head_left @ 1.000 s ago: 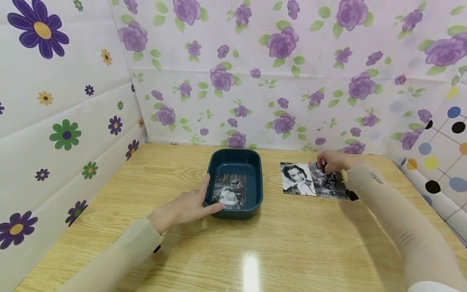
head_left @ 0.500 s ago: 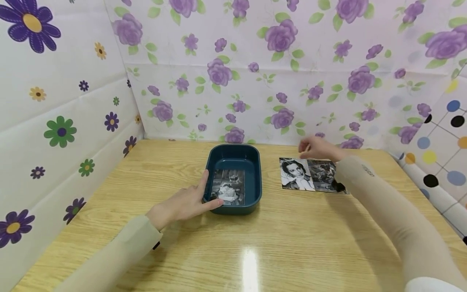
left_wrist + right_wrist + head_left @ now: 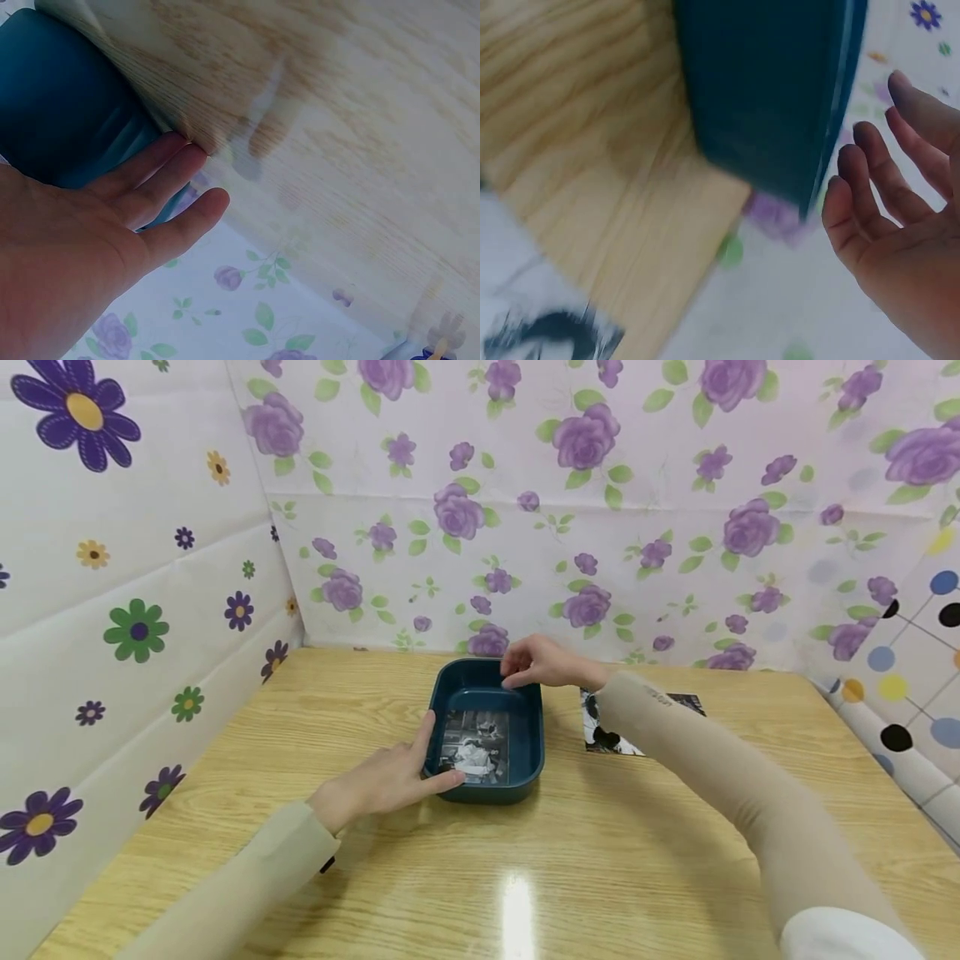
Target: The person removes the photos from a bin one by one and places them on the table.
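- Bracing the blue tray [image 3: 534, 752], the left hand [image 3: 390, 781] lies flat, grip holding nothing; a nudge could slide it across the counter [image 3: 570, 860].
- Right hand [image 3: 543, 664] hovers over the far rim, grip loose and empty; it might bump the tray.

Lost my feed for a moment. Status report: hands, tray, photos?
Left hand flat against blue tray. Right hand open over tray's far rim, no grip. One photo in tray; others on table, part-hidden by the right sleeve.

Floral walls [image 3: 615, 510], glossy wooden table [image 3: 570, 860]
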Demonstrator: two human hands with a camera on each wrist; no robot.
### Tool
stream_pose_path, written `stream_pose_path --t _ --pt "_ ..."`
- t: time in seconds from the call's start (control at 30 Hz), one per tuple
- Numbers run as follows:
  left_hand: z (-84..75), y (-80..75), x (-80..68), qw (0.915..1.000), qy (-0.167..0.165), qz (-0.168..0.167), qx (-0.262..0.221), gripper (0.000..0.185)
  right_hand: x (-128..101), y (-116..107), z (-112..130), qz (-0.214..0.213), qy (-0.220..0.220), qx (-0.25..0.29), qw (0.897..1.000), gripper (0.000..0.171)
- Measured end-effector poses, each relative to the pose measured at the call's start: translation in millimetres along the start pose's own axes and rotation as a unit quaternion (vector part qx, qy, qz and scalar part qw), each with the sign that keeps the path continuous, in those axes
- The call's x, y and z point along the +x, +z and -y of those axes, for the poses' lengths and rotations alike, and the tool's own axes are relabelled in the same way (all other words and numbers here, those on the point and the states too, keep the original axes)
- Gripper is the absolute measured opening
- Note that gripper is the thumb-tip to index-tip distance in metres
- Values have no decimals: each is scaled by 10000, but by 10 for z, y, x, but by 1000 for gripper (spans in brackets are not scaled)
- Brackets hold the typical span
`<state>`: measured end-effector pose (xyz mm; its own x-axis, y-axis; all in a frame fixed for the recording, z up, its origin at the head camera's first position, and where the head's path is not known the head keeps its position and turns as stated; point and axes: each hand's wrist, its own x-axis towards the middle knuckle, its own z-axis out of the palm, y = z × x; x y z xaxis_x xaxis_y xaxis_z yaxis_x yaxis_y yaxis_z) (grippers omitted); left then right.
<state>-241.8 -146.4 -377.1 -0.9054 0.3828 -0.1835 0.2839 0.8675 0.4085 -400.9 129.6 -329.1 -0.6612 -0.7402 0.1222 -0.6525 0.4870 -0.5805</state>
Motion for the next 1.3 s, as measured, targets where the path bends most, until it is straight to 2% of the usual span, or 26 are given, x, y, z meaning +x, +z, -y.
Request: stream_pose_path --t 0.17,0.27,0.43,0.57,0.67,0.9,1.2,1.3 --pt "7 5 13 10000 24 10 -22 109 240 241 46 717 -14 -41 9974 20" --pt "17 8 24 10000 39 12 -33 109 336 344 43 987 98 -161 9949 19" --pt "31 14 30 10000 72 -19 -13 108 410 470 35 1340 398 -575 9885 23" --pt "38 13 29 10000 78 -43 13 108 432 538 56 1631 729 -731 9812 33" --pt "33 7 22 10000 50 -19 4 109 441 572 79 1763 823 -779 9778 38" --pt "17 -6 20 10000 6 46 -37 110 467 624 75 1742 849 -1007 9759 38" --pt "3 -6 16 10000 -2 -14 -47 110 427 628 135 1277 636 -1597 9768 35" --pt "9 -6 8 10000 15 -15 -47 109 400 599 172 1048 535 -1559 9807 32"
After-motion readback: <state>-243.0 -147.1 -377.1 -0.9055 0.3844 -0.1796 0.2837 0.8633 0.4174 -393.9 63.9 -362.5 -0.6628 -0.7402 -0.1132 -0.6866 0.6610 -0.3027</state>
